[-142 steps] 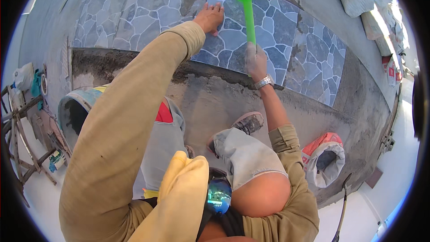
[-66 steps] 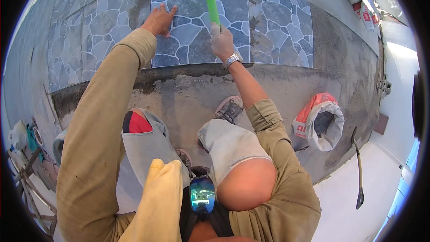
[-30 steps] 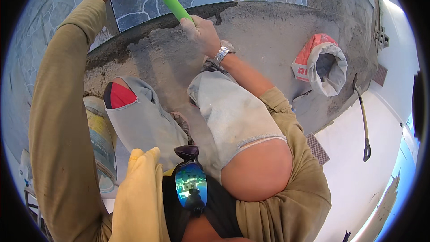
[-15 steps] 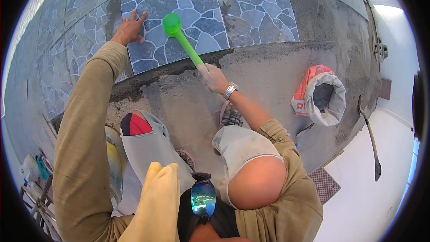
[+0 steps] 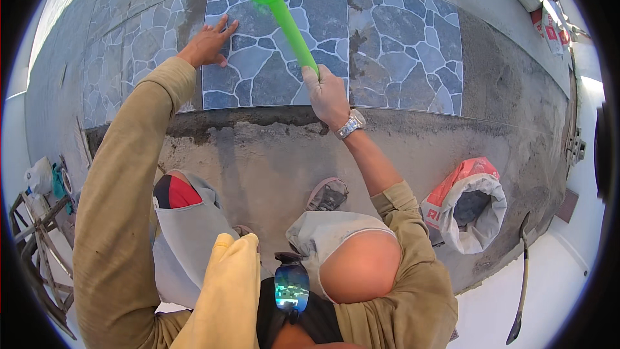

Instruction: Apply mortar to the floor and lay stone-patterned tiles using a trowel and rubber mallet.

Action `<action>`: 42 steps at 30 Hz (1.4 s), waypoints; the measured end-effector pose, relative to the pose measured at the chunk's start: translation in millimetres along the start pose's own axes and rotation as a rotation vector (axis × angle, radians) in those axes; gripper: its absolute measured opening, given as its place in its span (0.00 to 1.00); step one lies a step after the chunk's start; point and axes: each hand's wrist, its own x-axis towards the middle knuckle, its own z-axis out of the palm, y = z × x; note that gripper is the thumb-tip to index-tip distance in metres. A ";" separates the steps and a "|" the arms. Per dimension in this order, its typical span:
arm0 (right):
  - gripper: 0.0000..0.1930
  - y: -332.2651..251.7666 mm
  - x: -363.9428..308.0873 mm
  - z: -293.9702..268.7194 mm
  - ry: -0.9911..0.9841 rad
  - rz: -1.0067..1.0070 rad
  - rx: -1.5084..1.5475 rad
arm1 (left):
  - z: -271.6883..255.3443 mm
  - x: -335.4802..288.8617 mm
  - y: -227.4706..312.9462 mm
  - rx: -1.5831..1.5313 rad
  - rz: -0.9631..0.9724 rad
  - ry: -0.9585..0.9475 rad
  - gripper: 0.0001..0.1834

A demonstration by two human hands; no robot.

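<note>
My right hand (image 5: 328,95) is wrapped around the handle of a bright green mallet (image 5: 292,31). The mallet's round head appears raised above a square tile (image 5: 258,68) with a grey-blue stone pattern and pale joint lines. On that tile's left edge rests my left hand (image 5: 208,44), open, fingers spread. To the right lies a second patterned tile (image 5: 407,58), and more tiles (image 5: 150,45) extend to the left.
An open red and white bag (image 5: 468,203) holding grey powder stands at right on rough ground. Beyond it lies a long-handled tool (image 5: 522,278). A wooden frame (image 5: 45,239) is at far left. My shoe (image 5: 327,194) is close before the tiles.
The mallet has lifted and moved farther from me across the tile with my right hand. My left hand keeps its place on the tile's left edge. The view has shifted forward.
</note>
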 end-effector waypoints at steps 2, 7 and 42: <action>0.26 14.5 14.0 4.6 0.009 -0.038 -0.028 | -0.2 -3.5 7.6 -0.001 -0.038 -0.045 0.70; 0.27 4.8 51.8 -11.2 0.008 -0.078 -0.023 | -8.5 -4.5 12.2 0.003 -0.110 -0.097 0.72; 0.25 157.5 40.3 -133.6 0.762 0.370 -0.401 | -2.6 -85.3 -76.2 -0.206 -0.257 0.393 0.19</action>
